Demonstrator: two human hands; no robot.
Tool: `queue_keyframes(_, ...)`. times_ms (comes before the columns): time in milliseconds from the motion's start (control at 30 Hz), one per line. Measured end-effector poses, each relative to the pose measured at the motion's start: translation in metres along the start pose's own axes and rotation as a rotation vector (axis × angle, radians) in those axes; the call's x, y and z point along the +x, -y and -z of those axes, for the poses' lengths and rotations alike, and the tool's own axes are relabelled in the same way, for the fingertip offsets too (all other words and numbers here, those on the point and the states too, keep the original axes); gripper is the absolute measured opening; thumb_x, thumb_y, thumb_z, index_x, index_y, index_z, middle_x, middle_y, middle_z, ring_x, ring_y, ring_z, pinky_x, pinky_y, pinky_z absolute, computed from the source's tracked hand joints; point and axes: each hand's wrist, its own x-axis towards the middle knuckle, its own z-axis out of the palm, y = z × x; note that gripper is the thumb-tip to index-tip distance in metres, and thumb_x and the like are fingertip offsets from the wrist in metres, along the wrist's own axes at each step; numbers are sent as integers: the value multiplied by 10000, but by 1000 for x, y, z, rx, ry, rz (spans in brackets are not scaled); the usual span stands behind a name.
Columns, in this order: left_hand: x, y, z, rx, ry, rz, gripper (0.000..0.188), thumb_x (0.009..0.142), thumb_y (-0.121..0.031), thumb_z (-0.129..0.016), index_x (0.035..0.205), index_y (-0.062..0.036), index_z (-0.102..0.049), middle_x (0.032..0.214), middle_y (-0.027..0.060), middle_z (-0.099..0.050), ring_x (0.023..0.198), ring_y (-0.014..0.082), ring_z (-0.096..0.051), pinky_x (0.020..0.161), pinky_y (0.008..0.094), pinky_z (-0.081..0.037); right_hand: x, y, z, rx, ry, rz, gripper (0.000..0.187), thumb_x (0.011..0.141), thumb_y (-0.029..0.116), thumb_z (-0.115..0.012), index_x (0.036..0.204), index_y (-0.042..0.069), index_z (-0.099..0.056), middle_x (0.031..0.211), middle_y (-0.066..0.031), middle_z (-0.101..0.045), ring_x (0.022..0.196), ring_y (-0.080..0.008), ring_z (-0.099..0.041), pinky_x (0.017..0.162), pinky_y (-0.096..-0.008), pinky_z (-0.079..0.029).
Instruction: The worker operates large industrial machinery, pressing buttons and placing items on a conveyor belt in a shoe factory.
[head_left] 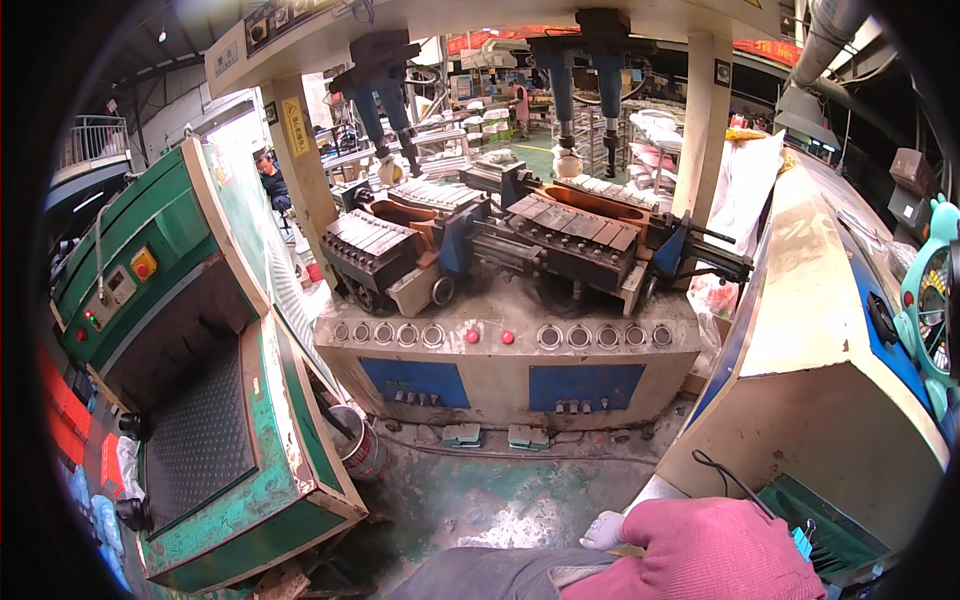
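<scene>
My right hand (603,530), in a white glove, shows at the lower edge beside my dark trousers (490,574). A pink knitted sleeve (715,545) covers that arm. The fingers are too small and partly hidden to tell whether they grip anything. My left hand is out of the picture. Ahead stands a beige two-station press (510,345), apart from my hand. Each station has a bed of metal blocks (575,225) around a brown, shoe-shaped form (600,205). Dark vertical rams (610,95) hang above the forms.
A green machine (300,455) with a dark ribbed belt stands left, a bucket (362,450) beside it. Two foot pedals (527,437) lie before the press. At right are a beige cabinet (800,420), a green slotted bin (815,520) and a turquoise fan (935,290). Two people are far off.
</scene>
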Motion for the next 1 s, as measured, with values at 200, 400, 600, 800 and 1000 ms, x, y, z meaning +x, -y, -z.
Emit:
queue_keyframes(200,4,11,12,-201,29,66,302,922,46,-570,1222,83,-564,1138,224,-632,983,266,-632,904,359,-552,1,-1,-2,15,-10,3,554,1013,418,-263,1030,102,-718,1009,-147,-715,961,-360,-666,867,-469,-490)
queue_keyframes(400,6,16,18,-225,29,101,310,938,21,-530,1239,93,-539,1182,247,-616,1032,300,-629,939,388,-547,3,-2,-4,9,-12,3,558,1011,420,-261,1024,102,-720,1009,-148,-715,960,-359,-667,866,-472,-490)
queue_keyframes(600,10,21,24,-293,-13,179,341,940,21,-499,1273,90,-494,1267,265,-565,1115,331,-596,986,423,-524,0,-1,0,13,-8,5,563,1010,425,-259,1026,102,-720,1010,-148,-715,961,-356,-668,868,-471,-490)
queue_keyframes(800,1,7,13,-46,51,91,324,950,4,-483,1265,78,-489,1288,252,-556,1142,342,-584,1004,433,-511,0,-1,0,9,-12,7,566,1012,422,-257,1025,98,-721,1012,-146,-716,966,-354,-669,868,-472,-492)
queue_keyframes(1000,-10,-9,-8,122,60,15,317,930,51,-534,1246,66,-509,1267,241,-568,1129,315,-592,978,404,-528,-2,1,5,5,8,11,566,1012,421,-257,1028,96,-719,1011,-151,-714,965,-358,-668,866,-472,-494)
